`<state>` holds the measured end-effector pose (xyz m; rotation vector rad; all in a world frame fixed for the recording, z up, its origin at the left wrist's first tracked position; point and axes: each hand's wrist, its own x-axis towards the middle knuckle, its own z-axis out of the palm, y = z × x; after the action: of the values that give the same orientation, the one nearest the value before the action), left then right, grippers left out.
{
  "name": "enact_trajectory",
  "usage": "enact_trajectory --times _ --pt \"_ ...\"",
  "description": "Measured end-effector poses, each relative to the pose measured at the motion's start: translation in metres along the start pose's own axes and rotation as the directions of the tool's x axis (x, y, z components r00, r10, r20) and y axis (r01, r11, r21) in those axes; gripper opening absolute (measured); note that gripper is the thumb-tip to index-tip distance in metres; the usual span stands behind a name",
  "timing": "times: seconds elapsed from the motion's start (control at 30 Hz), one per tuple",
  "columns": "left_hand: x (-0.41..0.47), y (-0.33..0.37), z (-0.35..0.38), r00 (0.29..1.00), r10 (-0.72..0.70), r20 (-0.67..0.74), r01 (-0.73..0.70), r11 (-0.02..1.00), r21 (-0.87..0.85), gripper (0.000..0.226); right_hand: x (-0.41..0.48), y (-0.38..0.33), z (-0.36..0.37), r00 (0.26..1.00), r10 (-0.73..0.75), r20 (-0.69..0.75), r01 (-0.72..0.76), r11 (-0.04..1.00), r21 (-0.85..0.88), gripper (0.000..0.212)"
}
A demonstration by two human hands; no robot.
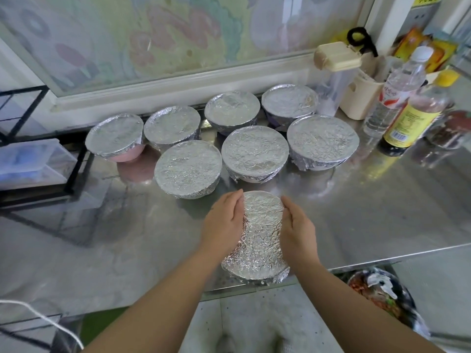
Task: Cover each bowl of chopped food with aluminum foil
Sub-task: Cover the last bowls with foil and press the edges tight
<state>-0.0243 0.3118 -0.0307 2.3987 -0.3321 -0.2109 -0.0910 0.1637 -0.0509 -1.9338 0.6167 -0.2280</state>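
Firstly, far left: clear plastic container [30,161] on a black rack, apart from the work.

Next, on the steel counter [382,212], seven bowls already sealed under foil, in two rows toward the window:
- pink bowl [114,135], leftmost
- second bowl [172,126], just beside it
- front-left bowl [187,168], nearer the edge
- back-middle bowl [232,109]
- front-middle bowl [254,151]
- back-right bowl [289,100]
- front-right bowl [322,138], with a loose foil tail at its lower left

Centre, near the counter's front edge: eighth bowl [257,235], contents hidden. Foil sheet [254,261] draped over the top and crumpled down the near side, skirt flaring at the bottom, not yet tucked tight.

On its left flank: left hand [223,222], laid flat, fingers nearly straight along the rim, pressing foil, clasping nothing.

On its right flank: right hand [298,230], mirrored, same flat press, nothing pinched.

Step in hand, by judgement: moulding foil to the sides of the last bowl, task close to done.

Next move, by judgement: working round to the near and far edges and crimping the flared skirt under the rim. Light pressure only, for fear of tearing the thin sheet or nudging the bowl off the counter's edge.

Right of the bowls: beige-lidded canister [336,57], clear water bottle [392,93], dark bottle with yellow label [413,118].

Lower right, below the counter: bag of scraps [379,296].
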Motion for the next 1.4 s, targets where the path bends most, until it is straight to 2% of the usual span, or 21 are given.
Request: enact_trajectory --times 0.1,0.23,0.3,0.37,0.43,0.5,0.57,0.6,0.67,0.73,0.83,0.97,1.1,1.2,1.4 --pt "-0.004 -0.002 0.001 0.998 -0.050 -0.035 0.048 0.998 -0.049 0.040 0.010 0.001 -0.005 0.992 0.078 0.102 -0.091 0.987 0.129 0.037" --pt "-0.009 -0.002 0.003 0.990 -0.121 -0.069 0.114 0.989 -0.098 0.040 0.021 0.004 -0.008 0.971 0.098 0.218 -0.149 0.962 0.231 0.031" --pt "-0.014 0.001 0.001 0.985 -0.162 -0.067 0.149 0.975 -0.165 0.032 0.027 0.003 -0.010 0.949 0.109 0.297 -0.188 0.950 0.250 0.030" --pt "-0.016 0.003 -0.003 0.978 -0.208 -0.026 0.194 0.944 -0.268 0.022 0.035 -0.001 -0.013 0.926 0.131 0.354 -0.200 0.965 0.167 0.030" --pt "-0.017 0.002 -0.009 0.975 -0.223 0.004 0.213 0.922 -0.325 0.020 0.045 -0.007 -0.016 0.938 0.091 0.336 -0.098 0.995 0.004 0.034" --pt "-0.012 -0.002 -0.017 0.985 -0.165 -0.054 0.150 0.964 -0.222 0.031 0.052 -0.018 -0.020 0.964 -0.086 0.252 0.125 0.982 -0.144 0.035" --pt "-0.002 -0.003 -0.020 0.995 -0.037 -0.094 0.030 0.997 -0.072 0.040 0.054 -0.033 -0.017 0.902 -0.321 0.290 0.390 0.893 -0.225 0.030" --pt "0.002 -0.002 -0.019 0.997 0.032 -0.076 -0.034 0.999 -0.029 0.040 0.054 -0.038 -0.013 0.852 -0.387 0.353 0.481 0.844 -0.236 0.030" --pt "0.008 -0.001 -0.013 0.994 0.109 -0.029 -0.108 0.994 0.008 0.037 0.054 -0.040 -0.005 0.795 -0.421 0.437 0.557 0.791 -0.251 0.028" --pt "0.010 -0.004 -0.008 0.993 0.110 -0.037 -0.109 0.994 0.017 0.036 0.055 -0.035 0.001 0.807 -0.408 0.427 0.541 0.802 -0.255 0.026" --pt "0.009 -0.007 -0.004 0.995 0.072 -0.069 -0.071 0.997 0.016 0.034 0.059 -0.030 0.004 0.863 -0.323 0.390 0.439 0.861 -0.259 0.024" --pt "0.011 -0.007 -0.006 0.999 -0.031 -0.043 0.026 0.994 -0.107 0.032 0.068 -0.029 0.010 0.894 -0.218 0.391 0.333 0.907 -0.256 0.020" --pt "0.014 -0.010 -0.007 0.986 -0.160 0.046 0.166 0.936 -0.312 0.029 0.074 -0.027 0.011 0.883 -0.148 0.445 0.279 0.928 -0.245 0.019" --pt "0.015 -0.009 -0.011 0.973 -0.200 0.118 0.231 0.872 -0.432 0.028 0.079 -0.027 0.010 0.857 -0.122 0.500 0.264 0.938 -0.223 0.021" --pt "0.016 -0.009 -0.013 0.952 -0.221 0.211 0.299 0.815 -0.497 0.028 0.081 -0.030 0.011 0.830 -0.117 0.545 0.293 0.923 -0.249 0.022"
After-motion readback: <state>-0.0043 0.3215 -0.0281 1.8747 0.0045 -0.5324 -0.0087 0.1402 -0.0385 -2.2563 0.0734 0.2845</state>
